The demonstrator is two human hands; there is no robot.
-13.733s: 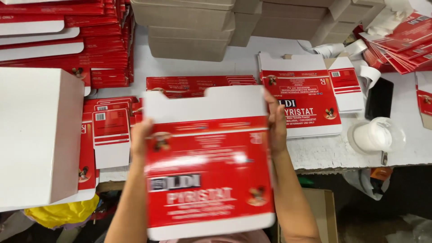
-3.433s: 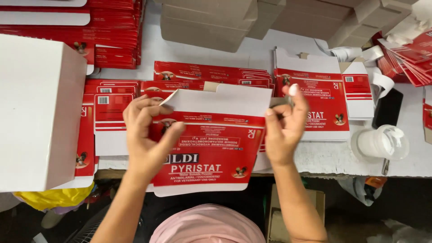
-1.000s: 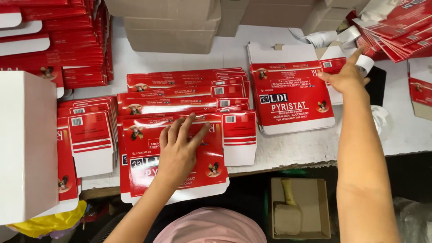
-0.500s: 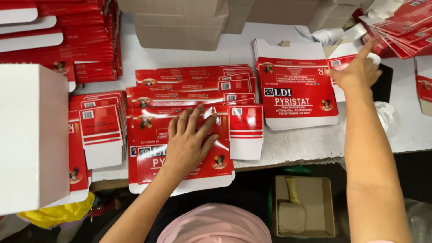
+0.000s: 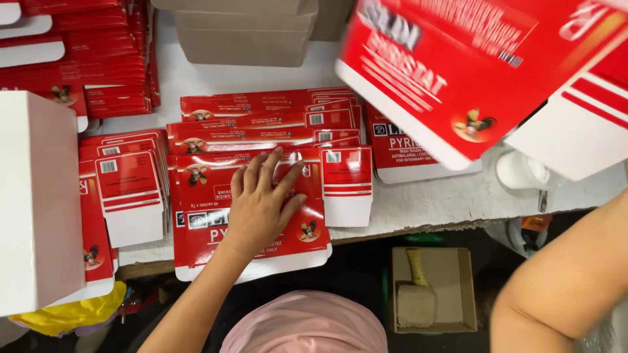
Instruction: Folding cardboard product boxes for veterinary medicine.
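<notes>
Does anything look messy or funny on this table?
Yes. One flat red carton is up in the air, tilted and blurry, close to the camera. The left hand lies flat on a fanned stack of red cartons whose front edge overhangs the table edge.

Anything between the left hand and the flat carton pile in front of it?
No. The left hand already lies flat on the top carton of the pile, fingers spread, with nothing visible between. The right hand itself is out of view; a blurred carton is lifted at upper right.
</notes>
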